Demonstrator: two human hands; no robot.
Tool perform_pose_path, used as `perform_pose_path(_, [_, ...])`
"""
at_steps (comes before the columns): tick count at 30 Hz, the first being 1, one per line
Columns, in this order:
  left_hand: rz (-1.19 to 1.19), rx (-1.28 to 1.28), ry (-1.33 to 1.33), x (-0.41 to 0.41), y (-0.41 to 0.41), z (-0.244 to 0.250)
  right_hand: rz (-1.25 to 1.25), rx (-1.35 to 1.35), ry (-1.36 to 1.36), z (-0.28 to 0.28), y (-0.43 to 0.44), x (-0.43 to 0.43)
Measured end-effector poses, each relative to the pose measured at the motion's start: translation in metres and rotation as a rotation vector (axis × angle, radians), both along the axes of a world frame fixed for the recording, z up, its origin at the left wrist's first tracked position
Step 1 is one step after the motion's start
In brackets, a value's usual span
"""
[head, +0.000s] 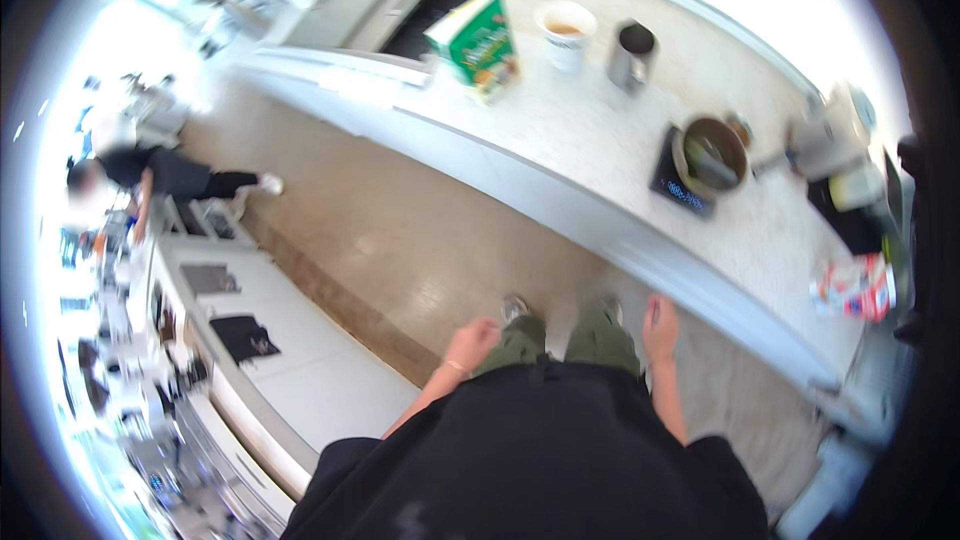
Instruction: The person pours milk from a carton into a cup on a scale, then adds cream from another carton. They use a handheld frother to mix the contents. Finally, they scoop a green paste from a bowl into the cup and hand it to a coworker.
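Observation:
My left hand (pixel 472 343) hangs beside my left thigh, its fingers loosely curled; whether it holds anything is not plain. Near my right thigh hangs my right hand (pixel 660 326), also loosely curled, apart from the white counter (pixel 570 142) ahead. On that counter a pot (pixel 679 157) with a utensil inside rests on a black digital scale (pixel 679 199). Farther along stand a metal pitcher (pixel 621 64), a white paper cup (pixel 566 52) with brownish contents and a green and white carton (pixel 484 49). A red and white packet (pixel 859 289) lies at the counter's right end.
A white appliance (pixel 832 131) stands at the back right of the counter. Behind on the left runs a second counter (pixel 322 367) with dark cloths (pixel 244 337) on its side and crowded equipment. A person (pixel 176 172) in dark clothes stands beyond it. Brown floor (pixel 360 202) lies between.

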State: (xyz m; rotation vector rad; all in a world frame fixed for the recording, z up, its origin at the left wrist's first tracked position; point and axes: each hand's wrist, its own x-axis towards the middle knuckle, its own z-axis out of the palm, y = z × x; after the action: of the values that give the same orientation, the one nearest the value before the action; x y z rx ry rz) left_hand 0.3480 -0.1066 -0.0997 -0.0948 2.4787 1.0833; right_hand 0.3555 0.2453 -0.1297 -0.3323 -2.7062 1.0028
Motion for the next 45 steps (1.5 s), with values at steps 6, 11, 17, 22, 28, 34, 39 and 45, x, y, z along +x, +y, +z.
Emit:
perform_pose_path(6, [-0.542,0.068,0.526,-0.050,0.199,0.010,-0.029,0.117,-0.080,-0.006,0.086,0.028])
perform_pose_path(11, [-0.655,-0.193,0.758,-0.058,0.324,-0.023,-0.117,0.418,-0.168,-0.007,0.198,0.059])
perform_pose_path(17, [-0.668,-0.388,0.556,-0.055,0.358,-0.001,-0.194,0.402,-0.321,-0.001,0.233,0.080])
perform_pose_path(22, [-0.633,-0.405,0.545,-0.053,0.359,0.011,-0.179,0.456,-0.301,0.012,0.228,0.075])
perform_pose_path(28, [-0.605,-0.372,0.508,-0.053,0.360,0.008,-0.165,0.403,-0.147,0.009,0.235,0.074])
perform_pose_path(34, [-0.381,-0.298,0.529,-0.064,0.354,-0.020,-0.224,0.338,-0.177,-0.010,0.256,0.059])
perform_pose_path(39, [-0.553,-0.627,0.623,-0.081,0.353,-0.001,-0.139,0.606,-0.494,0.002,0.252,0.051])
perform_pose_path(45, [-0.552,-0.541,0.314,-0.059,0.336,-0.008,-0.423,0.268,-0.579,0.011,0.215,0.082])
